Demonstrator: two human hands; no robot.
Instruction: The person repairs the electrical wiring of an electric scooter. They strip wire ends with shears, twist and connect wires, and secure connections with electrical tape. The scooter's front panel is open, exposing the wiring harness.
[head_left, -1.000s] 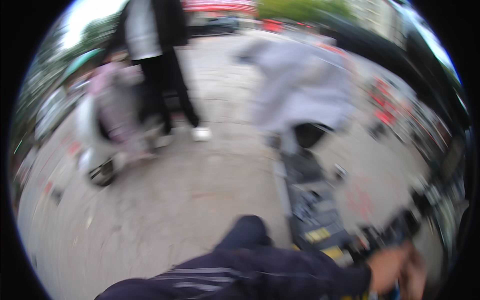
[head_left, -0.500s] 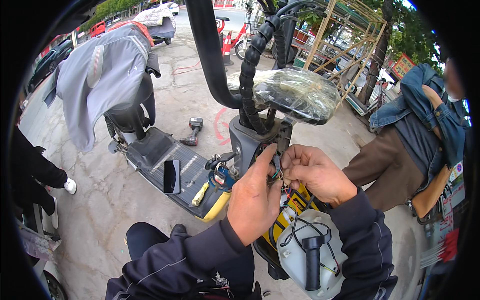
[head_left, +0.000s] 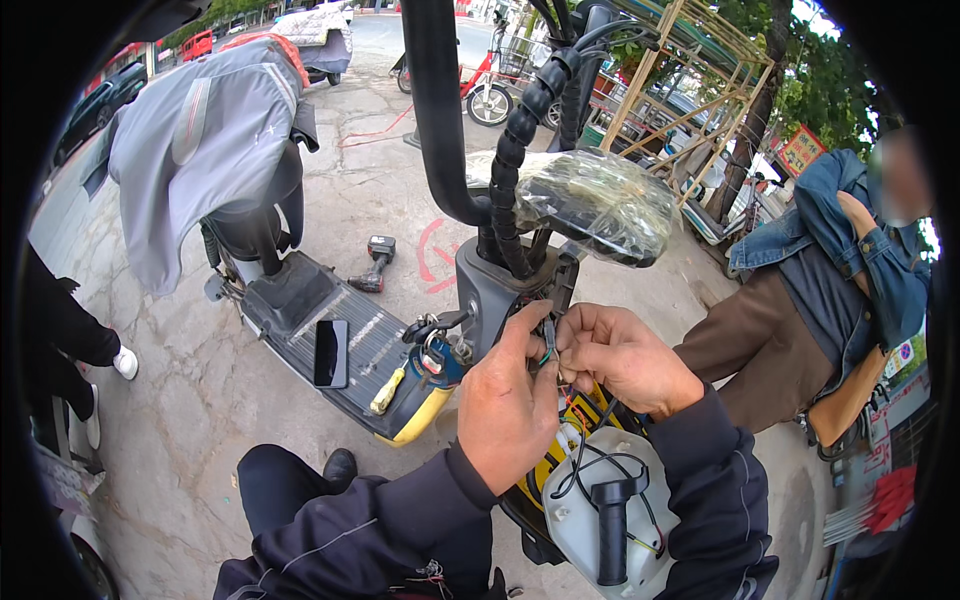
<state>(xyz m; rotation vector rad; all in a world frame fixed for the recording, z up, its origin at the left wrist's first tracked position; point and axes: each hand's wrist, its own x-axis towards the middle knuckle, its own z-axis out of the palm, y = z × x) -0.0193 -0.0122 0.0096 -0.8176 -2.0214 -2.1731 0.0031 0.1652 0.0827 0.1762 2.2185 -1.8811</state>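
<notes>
My left hand (head_left: 507,405) and my right hand (head_left: 628,362) meet at the opened front of an electric scooter's steering column (head_left: 484,292). Both are closed, pinching thin coloured wires (head_left: 550,336) between the fingertips; a dark connector-like piece shows among them, partly hidden by my fingers. Below my hands lies a white plastic cover (head_left: 560,505) bearing a black handlebar grip (head_left: 611,535) with loose cables. A yellow-and-black part (head_left: 548,460) shows beneath the wires. Overhead rise a spiral-wrapped cable bundle (head_left: 527,125) and a plastic-wrapped display or headlamp unit (head_left: 600,205).
On the footboard (head_left: 365,320) lie a phone (head_left: 331,354), a yellow-handled tool (head_left: 388,391) and a blue round object (head_left: 436,362). A cordless drill (head_left: 375,264) rests on the pavement. A person with folded arms (head_left: 840,270) stands right; another person's dark-clad legs (head_left: 60,340) are left.
The view has shifted slightly, so the scooter and surroundings sit a little differently in it. Both hands keep their pinch on the wires, with only small finger movements.
</notes>
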